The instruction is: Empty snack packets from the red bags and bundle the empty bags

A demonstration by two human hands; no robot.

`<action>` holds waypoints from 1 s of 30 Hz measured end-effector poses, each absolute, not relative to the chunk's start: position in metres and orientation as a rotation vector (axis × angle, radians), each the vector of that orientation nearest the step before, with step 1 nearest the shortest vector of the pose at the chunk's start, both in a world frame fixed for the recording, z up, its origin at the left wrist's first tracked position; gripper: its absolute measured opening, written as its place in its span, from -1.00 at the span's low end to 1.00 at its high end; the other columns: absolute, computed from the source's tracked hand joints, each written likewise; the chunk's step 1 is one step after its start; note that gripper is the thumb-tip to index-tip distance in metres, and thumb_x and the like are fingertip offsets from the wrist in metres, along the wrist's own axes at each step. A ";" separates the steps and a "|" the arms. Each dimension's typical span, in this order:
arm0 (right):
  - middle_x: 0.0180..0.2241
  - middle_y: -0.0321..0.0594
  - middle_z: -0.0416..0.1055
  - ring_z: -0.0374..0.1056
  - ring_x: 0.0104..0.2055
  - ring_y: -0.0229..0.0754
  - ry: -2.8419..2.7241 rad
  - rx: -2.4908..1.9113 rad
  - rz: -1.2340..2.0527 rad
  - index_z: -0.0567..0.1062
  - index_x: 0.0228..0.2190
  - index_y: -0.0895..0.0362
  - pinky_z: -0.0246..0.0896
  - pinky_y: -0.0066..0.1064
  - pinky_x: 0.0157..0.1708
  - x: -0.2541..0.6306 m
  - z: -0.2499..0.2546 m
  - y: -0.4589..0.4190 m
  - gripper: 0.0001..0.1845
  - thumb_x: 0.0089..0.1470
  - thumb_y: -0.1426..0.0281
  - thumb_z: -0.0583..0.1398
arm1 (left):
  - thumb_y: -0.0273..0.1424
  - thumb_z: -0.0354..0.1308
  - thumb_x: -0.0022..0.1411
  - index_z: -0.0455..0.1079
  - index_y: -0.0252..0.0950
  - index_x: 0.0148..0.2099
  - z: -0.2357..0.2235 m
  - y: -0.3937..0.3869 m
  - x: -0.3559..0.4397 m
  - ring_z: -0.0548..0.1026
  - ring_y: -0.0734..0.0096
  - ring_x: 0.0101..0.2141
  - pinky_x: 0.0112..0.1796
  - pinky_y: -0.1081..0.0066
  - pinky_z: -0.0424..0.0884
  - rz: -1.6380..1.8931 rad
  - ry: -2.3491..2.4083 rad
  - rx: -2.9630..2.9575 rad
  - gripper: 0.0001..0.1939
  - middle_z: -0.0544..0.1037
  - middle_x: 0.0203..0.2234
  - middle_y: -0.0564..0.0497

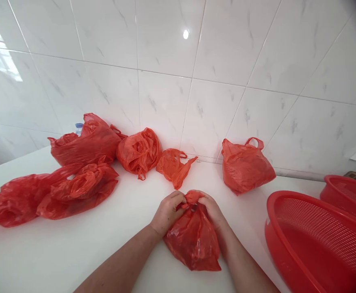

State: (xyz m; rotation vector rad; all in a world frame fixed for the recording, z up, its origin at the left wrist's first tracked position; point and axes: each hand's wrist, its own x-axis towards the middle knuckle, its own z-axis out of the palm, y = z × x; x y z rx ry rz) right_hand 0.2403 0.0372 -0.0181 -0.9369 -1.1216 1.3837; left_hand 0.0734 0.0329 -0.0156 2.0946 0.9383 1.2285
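A red plastic bag point(193, 244) rests on the white table in front of me, its top bunched together. My left hand point(170, 209) grips the gathered neck from the left, fingers curled into the plastic. On the other side my right hand point(211, 209) holds the same neck, its fingers partly hidden behind the bag. Something darker shows through the thin plastic, but I cannot make out what it is. Just beyond my hands lies a small crumpled red bag point(173, 165), apart from them.
Several filled red bags point(86, 142) sit at the left, with a blue-capped bottle point(79, 128) behind. Another tied red bag point(246, 167) stands by the tiled wall point(166, 101). Two red plastic baskets point(275, 228) occupy the right side of the white table point(105, 248).
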 end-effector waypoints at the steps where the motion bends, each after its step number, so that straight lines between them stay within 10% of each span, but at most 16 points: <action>1: -0.37 -0.20 0.48 0.37 -0.35 -0.14 -1.072 -0.881 1.411 0.49 -0.33 0.14 0.25 -0.33 -0.33 0.241 -0.018 0.036 -0.72 -0.14 0.28 0.18 | -0.55 0.03 0.12 0.30 -0.27 -0.41 -0.016 0.033 0.073 0.37 0.45 -0.35 -0.31 0.43 0.32 1.265 0.946 2.111 -0.89 0.39 -0.34 0.03; 15: -0.39 -0.22 0.42 0.33 -0.29 -0.08 -1.006 -1.649 0.331 0.38 -0.33 0.09 0.11 -0.30 -0.24 0.310 -0.028 0.054 -0.71 -0.22 0.40 0.06 | -0.54 -0.06 0.24 0.15 -0.24 -0.36 -0.017 0.029 0.073 0.36 0.39 -0.24 -0.20 0.35 0.33 1.579 0.969 2.072 -0.88 0.37 -0.28 -0.03; 23: -0.33 -0.20 0.44 0.33 -0.27 -0.08 -1.172 -1.767 0.391 0.43 -0.31 0.09 0.14 -0.32 -0.28 0.309 -0.027 0.049 -0.71 -0.17 0.35 0.09 | -0.51 -0.01 0.20 0.22 -0.24 -0.23 -0.018 0.031 0.068 0.37 0.33 -0.18 -0.14 0.27 0.33 1.761 1.070 2.013 -0.91 0.38 -0.25 -0.06; 30: -0.38 -0.24 0.42 0.33 -0.35 -0.14 -1.636 -1.531 0.719 0.44 -0.47 0.08 0.22 -0.36 -0.35 0.262 -0.014 0.032 -0.77 -0.05 0.19 0.12 | -0.14 0.26 -0.07 0.08 -0.23 0.19 -0.012 0.022 0.069 0.11 -0.01 0.16 0.10 -0.01 0.08 1.479 1.079 2.413 -0.20 0.15 0.18 -0.23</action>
